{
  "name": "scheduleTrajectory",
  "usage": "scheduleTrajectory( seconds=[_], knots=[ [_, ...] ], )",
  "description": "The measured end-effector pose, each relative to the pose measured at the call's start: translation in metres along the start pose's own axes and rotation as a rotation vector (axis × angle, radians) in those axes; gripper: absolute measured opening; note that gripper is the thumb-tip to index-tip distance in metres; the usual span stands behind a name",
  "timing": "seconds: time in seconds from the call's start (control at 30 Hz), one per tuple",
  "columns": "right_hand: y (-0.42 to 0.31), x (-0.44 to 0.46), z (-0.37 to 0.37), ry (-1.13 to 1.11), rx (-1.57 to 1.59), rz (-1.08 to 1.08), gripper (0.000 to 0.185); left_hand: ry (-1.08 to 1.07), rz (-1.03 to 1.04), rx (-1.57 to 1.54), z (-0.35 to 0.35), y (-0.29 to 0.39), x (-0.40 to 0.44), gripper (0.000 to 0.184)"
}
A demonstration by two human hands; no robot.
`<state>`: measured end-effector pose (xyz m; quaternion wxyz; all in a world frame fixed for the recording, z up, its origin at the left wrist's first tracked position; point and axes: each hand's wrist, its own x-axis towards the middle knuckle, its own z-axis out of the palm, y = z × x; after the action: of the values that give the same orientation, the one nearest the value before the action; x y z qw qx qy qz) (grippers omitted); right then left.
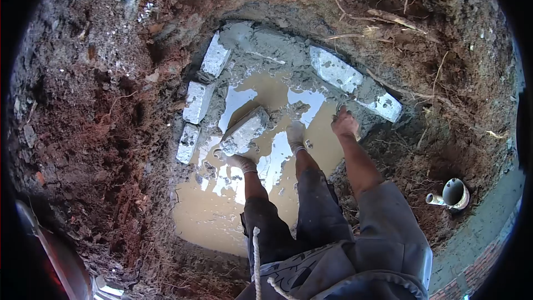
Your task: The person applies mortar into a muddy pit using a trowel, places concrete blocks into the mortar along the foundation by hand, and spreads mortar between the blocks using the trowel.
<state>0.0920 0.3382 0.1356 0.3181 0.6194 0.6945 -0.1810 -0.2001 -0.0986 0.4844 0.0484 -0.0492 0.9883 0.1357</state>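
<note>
My right hand (345, 124) reaches out, its mud-covered fingers slightly bent and apart against the wet grey mortar (351, 106) on the inner side of a curved wall. Just beyond it lie a pale block (383, 106) and a longer pale block (336, 69), both bedded in mortar. My left hand is out of view. A loose concrete block (247, 130) rests tilted in the muddy water (216, 216), close to my left foot (239, 161). My right foot (296, 135) stands in the water nearer the wall.
Several pale blocks (199, 101) line the left side of the wall. Steep earth banks (111, 116) surround the pit, with roots (397, 19) sticking out at upper right. A pipe (456, 194) juts from the soil at right. White cords (256, 255) hang from my clothing.
</note>
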Motion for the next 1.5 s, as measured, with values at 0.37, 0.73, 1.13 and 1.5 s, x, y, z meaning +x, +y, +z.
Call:
scheduleTrajectory(
  seconds=[0.37,0.73,1.13,1.5],
  knots=[
    [0.042,-0.110,-0.122,-0.138,0.053,-0.045,0.049,0.248,0.073,0.077,-0.213,-0.027,0.050,0.050],
    [-0.040,-0.099,-0.002,-0.296,-0.041,-0.192,0.049,0.245,0.038,0.043,-0.155,-0.104,0.032,0.051],
    [-0.100,0.046,-0.012,-0.314,0.089,-0.133,0.038,0.200,-0.057,0.164,-0.090,-0.085,0.007,0.053],
    [-0.028,-0.049,-0.045,-0.273,0.084,-0.026,0.048,0.236,0.029,0.113,-0.145,-0.066,0.049,0.054]
  ],
)
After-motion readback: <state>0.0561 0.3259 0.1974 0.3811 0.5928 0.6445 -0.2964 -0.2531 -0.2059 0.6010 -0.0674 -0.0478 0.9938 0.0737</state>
